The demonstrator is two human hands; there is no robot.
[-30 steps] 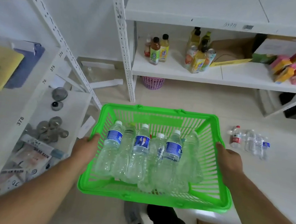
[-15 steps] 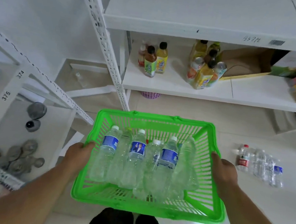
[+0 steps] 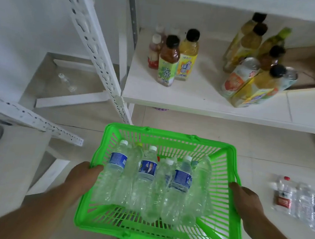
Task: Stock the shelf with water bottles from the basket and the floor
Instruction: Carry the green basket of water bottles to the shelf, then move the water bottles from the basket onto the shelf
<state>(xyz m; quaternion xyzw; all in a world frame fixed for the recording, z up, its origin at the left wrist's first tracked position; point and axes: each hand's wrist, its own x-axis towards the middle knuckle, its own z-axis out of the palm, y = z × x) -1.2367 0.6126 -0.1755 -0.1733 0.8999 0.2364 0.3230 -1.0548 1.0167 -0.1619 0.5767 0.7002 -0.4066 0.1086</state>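
Green plastic basket point(image 3: 223, 165) is carried level, left hand point(image 3: 83, 176) and right hand point(image 3: 244, 202) each clamped on a side rim so the water bottles point(image 3: 147, 180) lying inside don't roll. More floor bottles point(image 3: 298, 202) lie at right. Ahead, the white shelf point(image 3: 193, 101) holds tea bottles point(image 3: 169, 62), with bare space between them, probably for stocking.

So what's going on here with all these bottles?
A person is carrying a green basket full of water bottles, left hand gripping one side rim and right hand the other. They face a white shelf that holds tea and juice bottles. More water bottles lie on the floor to the right. None is shelved yet.
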